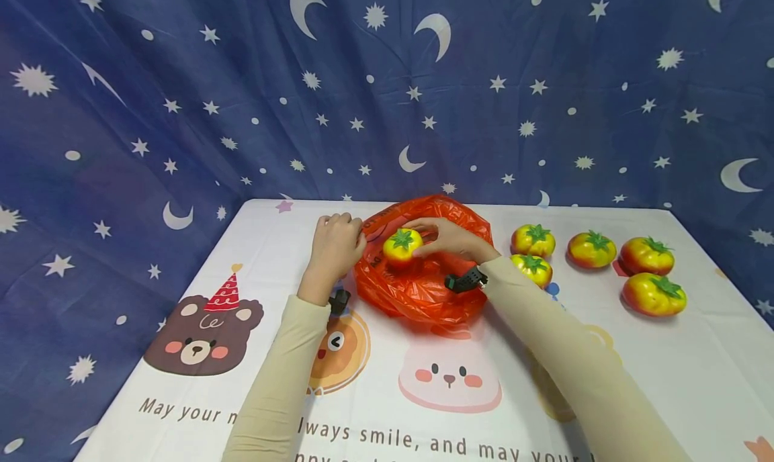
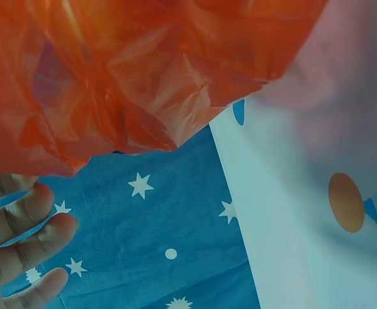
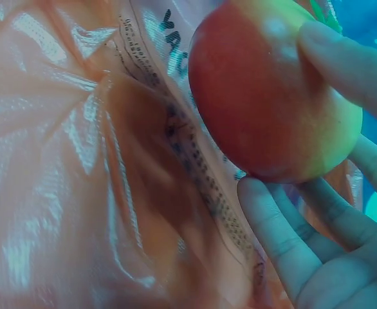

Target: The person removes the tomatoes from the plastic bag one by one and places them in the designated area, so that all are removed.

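Observation:
A red plastic bag (image 1: 423, 301) lies with its mouth open in the middle of the table. At its left rim is my left hand (image 1: 340, 244), fingers curled, gripping the bag's edge; the exact pinch is hidden. In the left wrist view the bag (image 2: 143, 71) hangs over the fingers (image 2: 37, 241). My right hand (image 1: 450, 237) holds a yellow and red tomato (image 1: 402, 248) with a green leafy top, over the bag's opening. Up close in the right wrist view, thumb and fingertips hold the tomato (image 3: 266, 96) from its sides, beside the printed bag film (image 3: 60, 167).
To the right, several more tomatoes lie on the table: a pair (image 1: 533, 242) close by the right forearm, another (image 1: 591, 250) beyond, and two (image 1: 654, 295) further right. The white tablecloth (image 1: 199, 422) carries printed animals and words. A blue star-patterned curtain (image 1: 387, 99) stands behind.

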A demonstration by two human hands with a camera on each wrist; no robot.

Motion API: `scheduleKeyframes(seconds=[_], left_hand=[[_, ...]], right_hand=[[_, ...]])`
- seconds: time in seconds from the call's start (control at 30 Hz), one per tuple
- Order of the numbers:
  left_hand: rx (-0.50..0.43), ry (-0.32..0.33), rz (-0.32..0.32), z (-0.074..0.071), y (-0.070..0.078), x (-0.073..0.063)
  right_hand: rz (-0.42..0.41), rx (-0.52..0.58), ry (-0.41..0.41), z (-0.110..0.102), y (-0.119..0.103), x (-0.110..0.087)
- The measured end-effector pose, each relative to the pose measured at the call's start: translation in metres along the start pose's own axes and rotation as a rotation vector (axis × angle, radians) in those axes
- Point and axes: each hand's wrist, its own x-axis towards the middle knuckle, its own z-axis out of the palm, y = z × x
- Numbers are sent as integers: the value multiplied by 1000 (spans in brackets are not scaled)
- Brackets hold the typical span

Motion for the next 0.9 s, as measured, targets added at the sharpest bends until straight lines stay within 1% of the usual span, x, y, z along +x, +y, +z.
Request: scheduleKeyframes(seconds=[0.2,0.5,0.73,0.9], left_hand=[[3,-10,-4,0,0,0],[0,-15,-8,-2,1,0],[-2,-17,-8,-1,1,0],[6,-16,-5,-2,1,0]], right_hand=[[-1,-53,24,-9,-9,-8],[1,-22,36,-19,-24,-18],[4,-97,41,-30,-34,-29],[32,-124,60,-38,-41,-39]])
